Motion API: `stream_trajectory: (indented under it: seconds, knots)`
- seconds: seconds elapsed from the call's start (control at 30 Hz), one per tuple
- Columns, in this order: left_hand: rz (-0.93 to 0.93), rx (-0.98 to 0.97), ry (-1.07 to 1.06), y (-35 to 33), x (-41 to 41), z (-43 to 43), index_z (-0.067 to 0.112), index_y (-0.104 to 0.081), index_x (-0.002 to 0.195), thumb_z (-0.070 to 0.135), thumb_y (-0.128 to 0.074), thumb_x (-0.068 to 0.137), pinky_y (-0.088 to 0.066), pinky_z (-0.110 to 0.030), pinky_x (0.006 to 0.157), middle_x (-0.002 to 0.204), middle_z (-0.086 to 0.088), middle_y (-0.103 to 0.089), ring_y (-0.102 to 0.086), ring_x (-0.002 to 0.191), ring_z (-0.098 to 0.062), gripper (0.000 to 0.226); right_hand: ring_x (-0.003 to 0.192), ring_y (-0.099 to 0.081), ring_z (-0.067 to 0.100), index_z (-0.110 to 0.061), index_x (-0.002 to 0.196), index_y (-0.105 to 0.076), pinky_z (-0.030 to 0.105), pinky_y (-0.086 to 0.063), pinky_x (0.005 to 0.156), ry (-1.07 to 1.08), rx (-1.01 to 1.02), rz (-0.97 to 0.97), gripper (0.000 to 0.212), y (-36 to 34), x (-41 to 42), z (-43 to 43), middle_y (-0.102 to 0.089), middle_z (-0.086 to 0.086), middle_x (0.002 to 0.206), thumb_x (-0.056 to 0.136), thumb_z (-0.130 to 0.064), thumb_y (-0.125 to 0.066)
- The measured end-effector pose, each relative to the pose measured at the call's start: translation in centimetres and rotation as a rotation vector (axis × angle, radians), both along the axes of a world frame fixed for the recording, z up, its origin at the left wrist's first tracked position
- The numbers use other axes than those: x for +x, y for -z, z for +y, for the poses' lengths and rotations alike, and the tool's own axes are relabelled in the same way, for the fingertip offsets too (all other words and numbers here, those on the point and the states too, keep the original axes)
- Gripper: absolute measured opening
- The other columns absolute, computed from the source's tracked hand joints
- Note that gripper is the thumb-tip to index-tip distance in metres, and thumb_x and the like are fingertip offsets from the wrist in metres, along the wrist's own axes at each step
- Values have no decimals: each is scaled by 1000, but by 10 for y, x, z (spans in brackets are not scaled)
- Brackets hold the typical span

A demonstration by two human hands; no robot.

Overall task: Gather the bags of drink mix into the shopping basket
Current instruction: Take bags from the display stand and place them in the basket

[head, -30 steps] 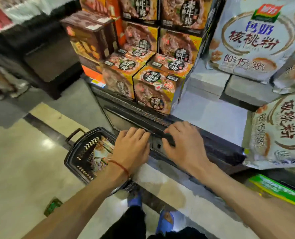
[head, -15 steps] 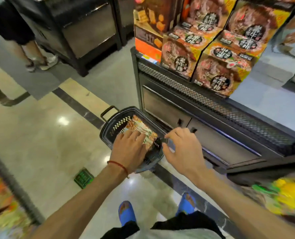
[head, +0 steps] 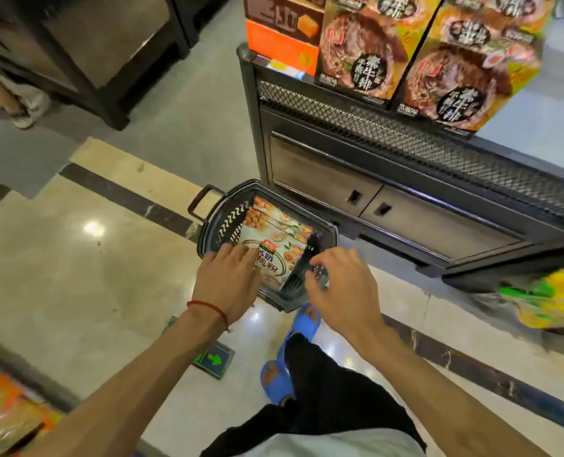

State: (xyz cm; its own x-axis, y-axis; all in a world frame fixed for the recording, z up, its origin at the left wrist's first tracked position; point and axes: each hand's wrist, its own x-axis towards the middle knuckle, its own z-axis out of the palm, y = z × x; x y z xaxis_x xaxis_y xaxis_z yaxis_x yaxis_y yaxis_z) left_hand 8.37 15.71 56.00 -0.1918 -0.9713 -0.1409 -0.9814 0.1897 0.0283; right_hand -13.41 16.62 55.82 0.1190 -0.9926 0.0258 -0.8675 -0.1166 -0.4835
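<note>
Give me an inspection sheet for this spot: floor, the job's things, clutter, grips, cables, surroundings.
Surface: glossy tiled floor; the basket stands on it beside the cabinet.
Job's things: several bags lie in the basket.
Clutter: green arrow sticker on the floor.
Grips: left hand, fingers flat on the top bag; right hand, fingers curled at the basket's rim, grip unclear.
Cables: nothing seen.
Surroundings: boxes stacked above the cabinet; blurred yellow-green packs at right; another person's legs far left.
</note>
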Motion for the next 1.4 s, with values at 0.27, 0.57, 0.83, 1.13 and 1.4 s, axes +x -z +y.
stream_trajectory:
  seconds: [0.27, 0.57, 0.83, 1.13, 1.4]
  knots:
    - [-1, 100, 34, 22, 10, -76, 20, -57, 115, 35, -50, 95, -47, -41, 81, 107, -1, -61, -57, 101, -26, 26, 97, -60, 25, -16, 104, -73, 38, -51, 81, 47, 119, 18, 31, 40, 17, -64, -69, 0, 101, 90, -38, -57]
    - [-44, 226, 199, 87, 46, -137, 19, -58, 113, 37, -49, 94, -48, -43, 81, 106, -4, -62, -58, 99, -27, 27, 100, -58, 25, -14, 108, -74, 41, -53, 80, 199, 202, 74, 28, 93, 63, -91, -69, 2, 103, 91, -33, -63]
    - [-71, 344, 375, 175, 103, -176, 14, -63, 107, 31, -55, 89, -49, -44, 77, 102, -9, -66, -60, 95, -33, 26, 103, -60, 26, -16, 106, -76, 37, -50, 86, 506, 351, 54, 23, 174, 124, -96, -70, 4, 106, 89, -28, -69]
    - [23, 587, 202, 309, 135, -188, 14, -61, 115, 29, -52, 95, -52, -43, 78, 112, -9, -62, -57, 107, -32, 26, 104, -60, 30, -12, 101, -76, 37, -54, 79, 745, 504, -94, 17, 312, 157, -90, -72, 9, 107, 88, -22, -71]
    - [143, 786, -120, 451, 141, -203, 9, -54, 132, 28, -60, 95, -47, -41, 96, 130, -15, -56, -56, 116, -35, 42, 118, -59, 24, -15, 129, -59, 35, -53, 95, 821, 744, -314, 44, 471, 145, -100, -65, 5, 124, 89, -29, -72]
